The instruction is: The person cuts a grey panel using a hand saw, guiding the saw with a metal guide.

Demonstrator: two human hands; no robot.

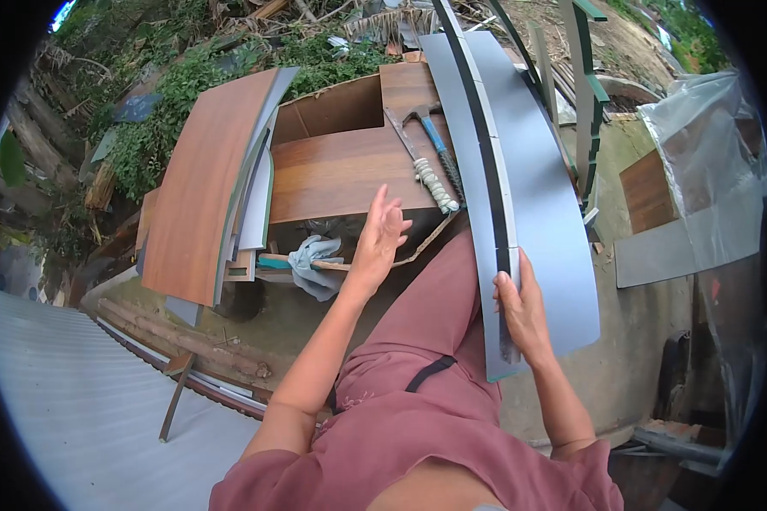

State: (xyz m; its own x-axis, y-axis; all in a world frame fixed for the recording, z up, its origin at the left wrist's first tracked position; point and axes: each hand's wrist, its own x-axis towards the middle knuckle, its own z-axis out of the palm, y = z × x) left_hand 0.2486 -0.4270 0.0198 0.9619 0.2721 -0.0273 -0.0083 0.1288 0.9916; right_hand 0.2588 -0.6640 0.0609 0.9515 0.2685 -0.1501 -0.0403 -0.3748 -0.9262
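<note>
My right hand [524, 311] is closed around the lower part of a long strip [501, 192], white along one side and black along the other. That strip runs lengthwise over a smooth blue-grey panel [547, 204], which leans by my leg. My left hand [381, 240] hovers near the front edge of a brown wood-grain board [332, 175], fingers stretched out and holding nothing. On this board lie a claw hammer [439, 140] with a blue handle and a blade tool [435, 185] whose handle is wrapped in pale cord. Their lower ends lie close to the panel's left edge.
Stacked wood-grain panels [209, 183] lean at the left. A light blue cloth [315, 266] hangs below the board. Green-edged frame pieces [584, 94] stand at the upper right, near plastic sheeting [712, 153]. Corrugated metal roofing [77, 400] fills the lower left.
</note>
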